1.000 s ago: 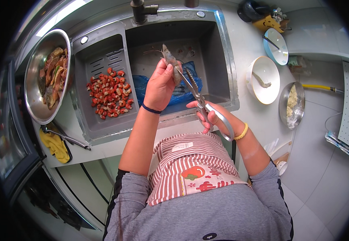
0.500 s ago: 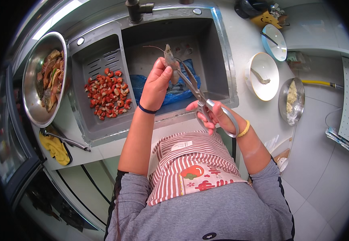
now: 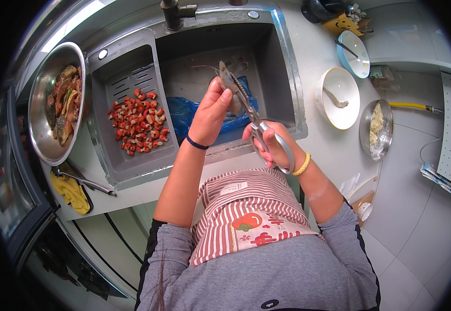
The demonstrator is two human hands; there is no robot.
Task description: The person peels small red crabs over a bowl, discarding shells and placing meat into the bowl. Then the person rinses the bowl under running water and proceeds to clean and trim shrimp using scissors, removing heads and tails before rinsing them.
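Above the right-hand basin, my left hand (image 3: 211, 113) pinches a raw grey shrimp (image 3: 224, 72), its head end up and a long feeler trailing to the left. My right hand (image 3: 281, 145) is wrapped round the handles of kitchen scissors (image 3: 257, 124). Their blades lie close together along the right side of the shrimp; whether they cut into it I cannot tell. Below the hands, a blue plastic bag (image 3: 181, 111) lies in the basin, partly hidden by my left hand and the scissors.
A pile of red-and-white crayfish tails (image 3: 138, 122) lies in the smaller left basin. Left of it stands a steel bowl (image 3: 38, 111) of fish pieces. On the right are a white bowl (image 3: 351, 85) with one shrimp, a blue-rimmed bowl (image 3: 357, 46) and a steel bowl (image 3: 386, 122). The tap (image 3: 173, 18) is behind.
The scissor blades were spread apart around the shrimp and have closed together. My right hand has moved slightly left and up, and my left hand has shifted a little right with the shrimp.
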